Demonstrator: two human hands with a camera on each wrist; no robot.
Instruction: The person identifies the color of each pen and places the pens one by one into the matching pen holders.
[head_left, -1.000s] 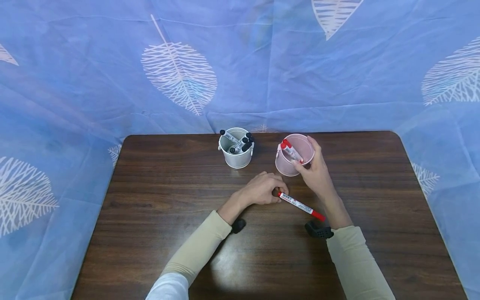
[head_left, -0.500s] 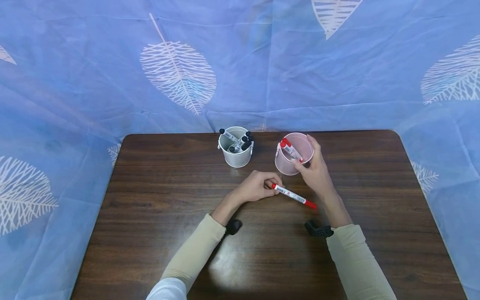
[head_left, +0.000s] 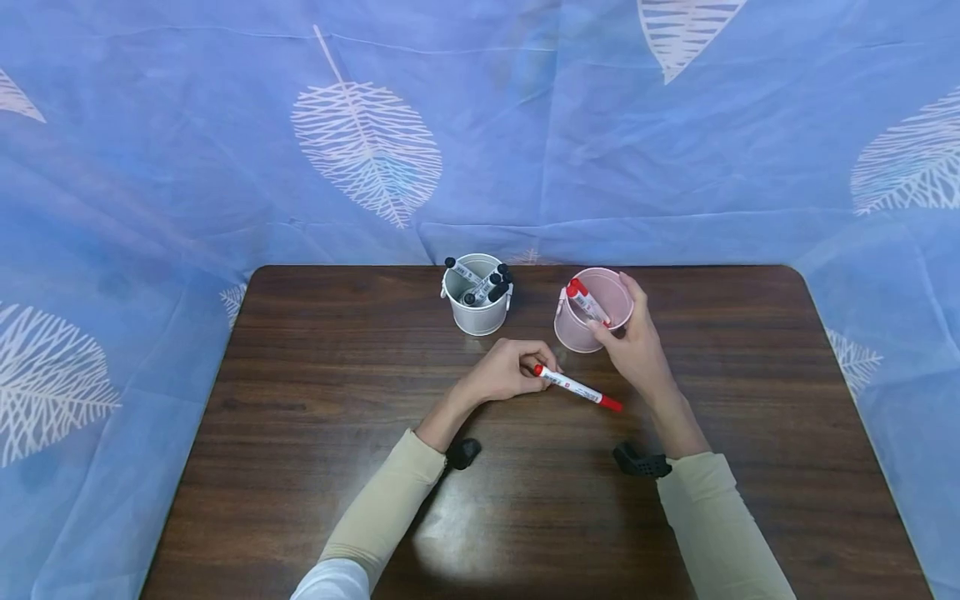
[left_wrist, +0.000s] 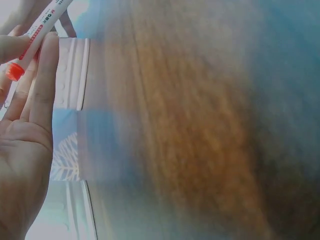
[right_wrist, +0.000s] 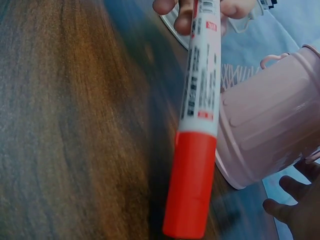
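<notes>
My left hand (head_left: 506,372) pinches a red-capped whiteboard marker (head_left: 573,387) by its red tail end, between thumb and fingers. The marker slants over the table, its red cap pointing right and toward me. In the right wrist view the marker (right_wrist: 200,100) crosses close in front of the camera, overlapping the pink bucket. My right hand (head_left: 637,354) grips that small pink bucket (head_left: 576,335) at its right side, thumb at the near rim and fingers round the far side. Inside the bucket lean red-capped markers (head_left: 587,302).
Left of the pink bucket stands a white bucket (head_left: 480,320) with several black-capped markers (head_left: 483,287) in it. Both buckets are near the far edge of the dark wooden table (head_left: 315,400). A blue leaf-print cloth (head_left: 487,167) hangs behind.
My left hand has drawn back leftward and slightly away from me, carrying the marker with it. My right hand keeps its hold on the pink bucket. The head view has shifted slightly.
</notes>
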